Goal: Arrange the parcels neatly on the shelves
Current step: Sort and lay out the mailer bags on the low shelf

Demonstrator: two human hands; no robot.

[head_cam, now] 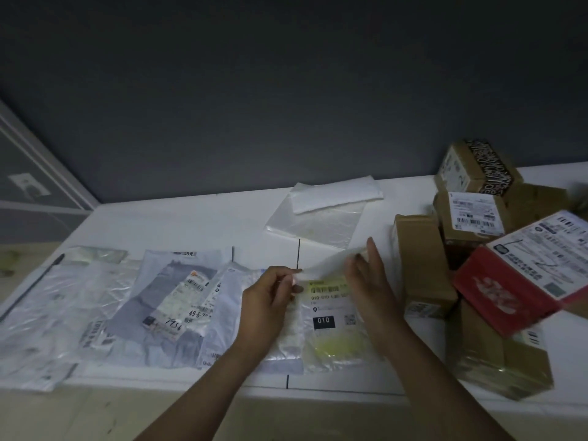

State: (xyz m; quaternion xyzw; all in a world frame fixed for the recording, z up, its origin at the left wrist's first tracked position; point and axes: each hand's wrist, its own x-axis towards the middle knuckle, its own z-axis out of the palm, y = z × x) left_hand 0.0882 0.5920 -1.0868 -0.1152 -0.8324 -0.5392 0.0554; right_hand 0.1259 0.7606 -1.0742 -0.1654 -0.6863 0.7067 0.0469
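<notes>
A clear plastic parcel (331,319) with a yellow label marked 010 lies on the white shelf surface (197,218) at the centre. My left hand (270,297) pinches its upper left edge. My right hand (369,281) holds its upper right edge, with the fingers curled over the lifted, blurred top flap. To the left lie flat bag parcels in an overlapping row: a grey one (165,303) with a white label and a clear one (47,313) at the far left.
A heap of brown cardboard boxes (423,262) and a red box (521,281) fills the right side, some tilted. A clear folded bag (321,214) lies at the back centre. A dark wall rises behind. A black pen (31,288) lies at the left.
</notes>
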